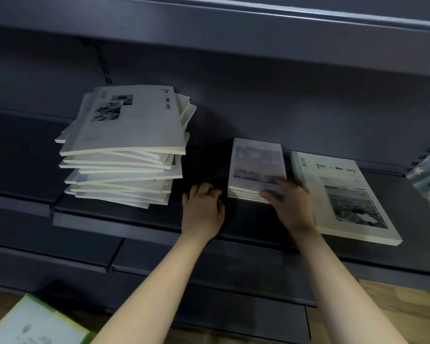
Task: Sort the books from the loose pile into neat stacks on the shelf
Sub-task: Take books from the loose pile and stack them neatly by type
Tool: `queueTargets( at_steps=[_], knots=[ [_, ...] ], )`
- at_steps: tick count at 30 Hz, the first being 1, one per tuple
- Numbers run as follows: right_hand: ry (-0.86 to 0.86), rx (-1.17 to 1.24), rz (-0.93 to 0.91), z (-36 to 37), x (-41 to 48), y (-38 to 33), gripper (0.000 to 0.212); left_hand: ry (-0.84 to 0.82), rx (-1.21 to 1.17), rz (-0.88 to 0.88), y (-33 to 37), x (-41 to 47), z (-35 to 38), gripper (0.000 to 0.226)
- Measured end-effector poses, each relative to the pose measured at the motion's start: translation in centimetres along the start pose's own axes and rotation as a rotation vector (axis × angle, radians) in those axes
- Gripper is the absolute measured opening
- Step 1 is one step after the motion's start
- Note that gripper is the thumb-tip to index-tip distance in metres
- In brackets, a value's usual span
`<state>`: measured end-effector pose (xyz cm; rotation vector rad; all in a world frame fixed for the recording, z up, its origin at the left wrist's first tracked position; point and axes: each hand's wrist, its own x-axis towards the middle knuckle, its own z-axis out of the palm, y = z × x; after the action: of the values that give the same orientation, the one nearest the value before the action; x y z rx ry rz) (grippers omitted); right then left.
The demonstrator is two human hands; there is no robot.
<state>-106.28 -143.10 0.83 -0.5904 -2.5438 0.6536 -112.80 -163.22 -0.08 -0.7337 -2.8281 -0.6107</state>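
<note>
a: where are the books?
b: a loose pile [124, 150] sits left on the shelf [248, 220], a small stack [256, 165] mid-shelf, one big book [343, 194] just right of it.
a: and the left grip [202, 209]?
b: fingers curled, holding nothing, resting on the shelf just left of the stack.
a: the right grip [289, 204]?
b: wide, fingers laid on the stack's near corner, thumb at its front edge; it is blurred there.

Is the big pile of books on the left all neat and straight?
No, the big pile is messy, with books sticking out at different angles.
</note>
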Motion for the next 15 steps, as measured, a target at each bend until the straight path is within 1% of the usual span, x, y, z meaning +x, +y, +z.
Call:
queueTargets(
  at_steps=[4,8,11,13,15],
  knots=[
    [0.012,0.047,0.000,0.17,0.09,0.26,0.052,0.014,-0.002,0.006,0.03,0.15,0.14,0.034],
    [0.012,0.026,0.004,0.19,-0.03,0.34,0.053,0.017,0.002,0.012,0.08,0.14,0.13,0.034],
    [0.014,-0.006,0.022,0.22,-0.04,0.51,0.052,0.031,0.020,0.056,0.23,0.03,0.18,0.033],
    [0.019,-0.071,-0.008,0.20,-0.17,0.46,0.047,0.064,-0.004,0.103,0.37,-0.18,-0.11,0.030],
    [0.048,-0.112,-0.042,0.09,-0.66,0.20,0.039,0.133,-0.049,0.160,0.36,-0.29,-0.51,0.024]
  ],
)
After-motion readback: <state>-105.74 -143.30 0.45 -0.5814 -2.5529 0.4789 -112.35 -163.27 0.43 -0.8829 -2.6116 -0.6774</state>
